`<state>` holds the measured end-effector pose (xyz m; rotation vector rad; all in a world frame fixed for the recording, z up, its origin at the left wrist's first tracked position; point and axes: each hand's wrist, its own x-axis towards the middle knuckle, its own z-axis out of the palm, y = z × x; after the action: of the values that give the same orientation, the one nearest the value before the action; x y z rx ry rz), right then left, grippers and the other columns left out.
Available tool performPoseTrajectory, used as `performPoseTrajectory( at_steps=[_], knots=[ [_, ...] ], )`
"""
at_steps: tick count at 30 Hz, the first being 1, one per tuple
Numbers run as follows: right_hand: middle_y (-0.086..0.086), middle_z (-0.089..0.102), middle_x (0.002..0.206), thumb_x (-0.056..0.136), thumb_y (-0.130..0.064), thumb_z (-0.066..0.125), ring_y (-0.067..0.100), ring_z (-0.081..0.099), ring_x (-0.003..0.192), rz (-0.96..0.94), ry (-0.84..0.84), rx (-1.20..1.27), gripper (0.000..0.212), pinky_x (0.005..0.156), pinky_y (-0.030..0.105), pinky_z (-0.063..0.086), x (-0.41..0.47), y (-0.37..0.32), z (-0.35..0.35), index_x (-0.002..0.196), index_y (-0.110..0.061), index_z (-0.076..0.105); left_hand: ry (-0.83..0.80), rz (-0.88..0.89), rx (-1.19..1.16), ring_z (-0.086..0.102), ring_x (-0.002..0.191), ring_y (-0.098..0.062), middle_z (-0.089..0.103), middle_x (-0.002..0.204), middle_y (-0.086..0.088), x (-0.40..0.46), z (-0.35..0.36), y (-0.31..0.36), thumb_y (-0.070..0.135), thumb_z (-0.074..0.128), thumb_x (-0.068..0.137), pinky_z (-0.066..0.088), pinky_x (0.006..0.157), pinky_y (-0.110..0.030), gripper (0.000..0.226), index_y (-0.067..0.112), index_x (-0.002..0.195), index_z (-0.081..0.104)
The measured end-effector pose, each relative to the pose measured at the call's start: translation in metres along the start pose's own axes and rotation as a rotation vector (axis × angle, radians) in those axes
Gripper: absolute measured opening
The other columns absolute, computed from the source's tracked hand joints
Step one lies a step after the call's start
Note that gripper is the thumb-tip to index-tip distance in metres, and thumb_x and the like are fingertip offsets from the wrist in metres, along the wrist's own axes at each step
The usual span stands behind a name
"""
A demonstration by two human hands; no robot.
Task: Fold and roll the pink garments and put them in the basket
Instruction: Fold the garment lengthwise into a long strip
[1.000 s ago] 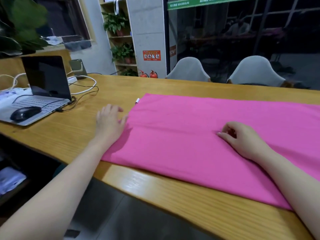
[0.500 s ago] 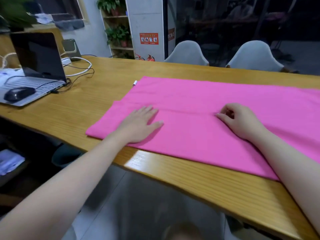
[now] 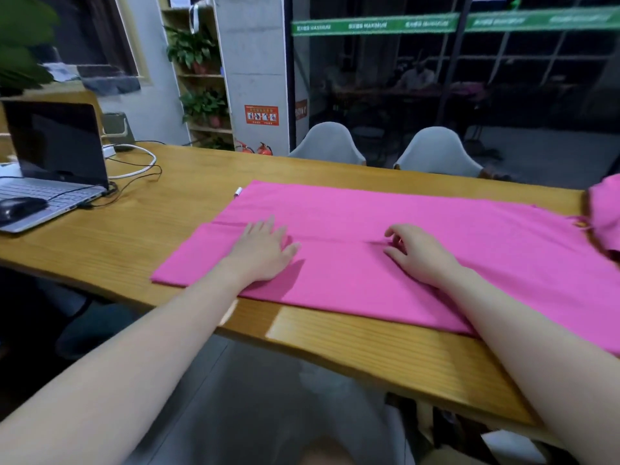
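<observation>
Head view looks down along two bare forearms reaching over the near edge of a long wooden surface (image 3: 352,350). A pink garment (image 3: 385,263) lies spread flat across it, folded lengthwise, its fold line running left to right under both hands and its left end squared off near the middle of the surface.

The left hand (image 3: 260,251) lies palm down on the garment's left part, fingers straight and slightly fanned, pointing away from the person, thumb out to the right; its grip is apart, flat against the cloth and closed on nothing. The left forearm crosses the surface's edge at a slant from the lower left.

The right hand (image 3: 419,255) rests on the middle of the garment with the wrist down and the knuckles raised. Its fingers (image 3: 391,251) are curled with the tips at the fold line, where a small ridge of cloth shows; whether that grip is actually pinching the cloth I cannot tell. The right forearm lies over the garment's near right part.

A second bunched pink garment (image 3: 605,216) sits at the far right edge. On the left stand an open laptop (image 3: 55,162) with a mouse (image 3: 20,207) on its keyboard deck, and cables (image 3: 137,169) beside it. Two pale chairs (image 3: 436,152) stand behind the surface.
</observation>
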<state>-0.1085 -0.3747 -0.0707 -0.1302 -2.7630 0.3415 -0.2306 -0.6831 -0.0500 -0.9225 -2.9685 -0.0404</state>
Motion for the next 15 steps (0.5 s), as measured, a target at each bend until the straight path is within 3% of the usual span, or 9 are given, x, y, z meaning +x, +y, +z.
performPoseTrajectory(
  at_steps=[4,7,10,15],
  knots=[
    [0.006,0.068,0.117,0.095,-0.040,0.063,0.030,0.061,0.110,0.028,-0.055,-0.173,0.035,0.095,0.043,0.048,-0.035,0.026,-0.032,0.121,-0.017,0.062,-0.075,0.266,-0.104,0.007,0.157,-0.030,0.005,0.170,-0.014,-0.002,0.003,0.109,0.065,0.028,0.102,0.005,0.127,-0.044,0.076,0.021,0.163,0.017],
    [0.005,0.067,0.124,0.091,-0.060,0.055,0.030,0.058,0.118,0.133,-0.045,-0.252,0.056,0.103,0.045,0.046,-0.073,0.059,-0.057,0.127,-0.019,0.064,-0.087,0.393,-0.135,0.008,0.157,-0.028,0.008,0.170,-0.012,-0.004,0.013,0.163,0.067,0.029,0.101,0.006,0.128,-0.042,0.078,0.022,0.163,0.017],
    [0.005,0.064,0.129,0.086,-0.076,0.039,0.029,0.056,0.123,0.291,0.042,-0.205,0.074,0.107,0.046,0.045,-0.118,0.081,-0.069,0.128,-0.021,0.065,-0.035,0.422,-0.099,0.007,0.157,-0.027,0.008,0.171,-0.009,-0.009,0.028,0.180,0.070,0.024,0.100,0.006,0.128,-0.043,0.078,0.024,0.163,0.016],
    [-0.003,0.059,0.138,0.091,-0.070,0.044,0.024,0.051,0.131,0.431,0.015,-0.170,0.061,0.107,0.046,0.041,-0.153,0.063,-0.069,0.133,-0.028,0.058,-0.079,0.477,-0.113,-0.002,0.158,-0.018,-0.002,0.171,0.002,-0.027,0.027,0.165,0.076,0.017,0.096,0.001,0.128,-0.040,0.081,0.032,0.163,0.006]
  ],
)
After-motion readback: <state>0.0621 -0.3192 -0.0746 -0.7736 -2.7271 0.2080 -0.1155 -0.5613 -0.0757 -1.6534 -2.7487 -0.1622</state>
